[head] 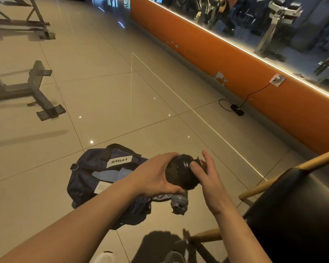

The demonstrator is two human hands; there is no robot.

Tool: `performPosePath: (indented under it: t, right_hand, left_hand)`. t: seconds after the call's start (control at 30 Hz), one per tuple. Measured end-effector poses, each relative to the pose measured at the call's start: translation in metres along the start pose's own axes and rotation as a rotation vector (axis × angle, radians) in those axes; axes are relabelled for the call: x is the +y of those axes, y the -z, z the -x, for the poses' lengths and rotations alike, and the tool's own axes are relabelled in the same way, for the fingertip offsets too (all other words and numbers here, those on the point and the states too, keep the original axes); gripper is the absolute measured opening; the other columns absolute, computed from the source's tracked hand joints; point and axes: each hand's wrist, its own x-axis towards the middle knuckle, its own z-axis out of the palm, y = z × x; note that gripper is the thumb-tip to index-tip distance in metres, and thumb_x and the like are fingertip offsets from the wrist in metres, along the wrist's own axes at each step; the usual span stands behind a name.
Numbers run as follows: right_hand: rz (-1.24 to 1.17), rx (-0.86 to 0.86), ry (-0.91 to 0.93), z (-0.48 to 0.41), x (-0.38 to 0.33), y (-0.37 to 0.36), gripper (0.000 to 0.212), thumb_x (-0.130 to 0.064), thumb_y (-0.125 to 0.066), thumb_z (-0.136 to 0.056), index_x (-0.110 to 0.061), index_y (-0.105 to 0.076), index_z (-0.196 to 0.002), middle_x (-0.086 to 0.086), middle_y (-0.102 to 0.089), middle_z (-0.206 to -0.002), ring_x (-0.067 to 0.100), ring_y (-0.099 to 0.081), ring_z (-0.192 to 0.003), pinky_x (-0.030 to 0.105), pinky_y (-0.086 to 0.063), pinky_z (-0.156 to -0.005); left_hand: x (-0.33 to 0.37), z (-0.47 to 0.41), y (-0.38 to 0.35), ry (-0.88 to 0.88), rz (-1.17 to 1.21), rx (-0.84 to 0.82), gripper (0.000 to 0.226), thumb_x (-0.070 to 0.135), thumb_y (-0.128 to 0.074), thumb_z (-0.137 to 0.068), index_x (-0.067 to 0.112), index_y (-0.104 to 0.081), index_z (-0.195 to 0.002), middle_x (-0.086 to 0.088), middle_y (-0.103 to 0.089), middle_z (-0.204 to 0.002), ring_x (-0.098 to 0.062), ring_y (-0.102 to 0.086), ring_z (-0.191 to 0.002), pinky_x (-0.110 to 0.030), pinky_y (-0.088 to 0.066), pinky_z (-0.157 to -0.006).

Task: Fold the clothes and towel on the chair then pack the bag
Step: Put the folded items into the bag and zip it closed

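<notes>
A dark navy bag [87, 177] with a white label lies open on the tiled floor, pale blue cloth showing inside it. Above its right end I hold a dark rounded bottle [182, 171] on its side. My left hand [156, 175] wraps around the bottle's body. My right hand [207, 177] touches its far end with thumb and fingertips. A grey cap or lid [179, 203] hangs just below the bottle, near the bag's edge. The black-seated chair [292, 215] with wooden arms stands at the right, its seat bare where visible.
Grey gym bench frames [36, 88] stand at the left. An orange wall [235, 73] with a mirror runs along the right. A black charger with its cable [237, 110] lies on the floor by the wall. My shoes [105, 258] show at the bottom.
</notes>
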Motion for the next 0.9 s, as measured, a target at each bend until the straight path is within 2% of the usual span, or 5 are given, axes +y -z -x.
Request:
performPosePath:
  t: [0.13, 0.27, 0.43, 0.67, 0.9]
  right_hand:
    - [0.024, 0.013, 0.036, -0.0031, 0.0027, 0.0003, 0.074, -0.030, -0.069, -0.094, -0.039, -0.027, -0.154, -0.015, -0.044, -0.139, -0.003, -0.049, -0.113, 0.000, -0.045, -0.067]
    - [0.060, 0.042, -0.034, -0.0023, -0.0019, -0.0001, 0.074, -0.052, -0.063, -0.093, -0.037, -0.026, -0.155, -0.024, -0.046, -0.112, -0.007, -0.051, -0.091, 0.007, -0.044, -0.061]
    - [0.033, -0.018, 0.004, -0.0014, 0.0024, 0.0007, 0.088, -0.051, -0.064, -0.082, -0.041, -0.020, -0.158, -0.015, -0.034, -0.150, -0.011, -0.044, -0.115, 0.002, -0.044, -0.072]
    - [0.089, 0.068, -0.044, -0.0012, -0.0040, 0.0002, 0.074, -0.051, -0.065, -0.091, -0.035, -0.030, -0.155, -0.021, -0.052, -0.112, -0.007, -0.054, -0.092, 0.008, -0.045, -0.061]
    - [0.110, -0.033, -0.008, 0.0005, 0.0000, 0.0005, 0.072, -0.037, -0.072, -0.091, -0.041, -0.032, -0.152, -0.019, -0.046, -0.126, -0.008, -0.051, -0.101, 0.001, -0.046, -0.064]
  left_hand:
    - [-0.0004, 0.0000, 0.0004, -0.001, 0.007, 0.009, 0.091, 0.061, -0.084, -0.069, 0.037, -0.041, -0.146, 0.018, -0.055, -0.135, -0.004, -0.054, -0.121, -0.031, -0.048, -0.107]
    - [-0.0011, 0.0007, 0.0005, -0.007, -0.013, 0.006, 0.091, 0.062, -0.084, -0.068, 0.037, -0.043, -0.145, 0.018, -0.056, -0.133, -0.003, -0.055, -0.119, -0.029, -0.049, -0.105]
    - [-0.0016, -0.0005, -0.0003, -0.001, -0.022, 0.002, 0.094, 0.064, -0.083, -0.068, 0.038, -0.039, -0.147, 0.018, -0.055, -0.136, -0.004, -0.053, -0.122, -0.031, -0.046, -0.108]
    - [-0.0028, -0.0011, 0.0005, 0.000, -0.030, 0.005, 0.092, 0.065, -0.082, -0.068, 0.037, -0.041, -0.146, 0.018, -0.057, -0.133, -0.005, -0.055, -0.119, -0.032, -0.049, -0.105]
    - [0.0011, -0.0008, 0.0004, -0.006, -0.039, 0.001, 0.093, 0.061, -0.082, -0.069, 0.035, -0.040, -0.148, 0.016, -0.056, -0.135, -0.005, -0.053, -0.119, -0.028, -0.047, -0.106]
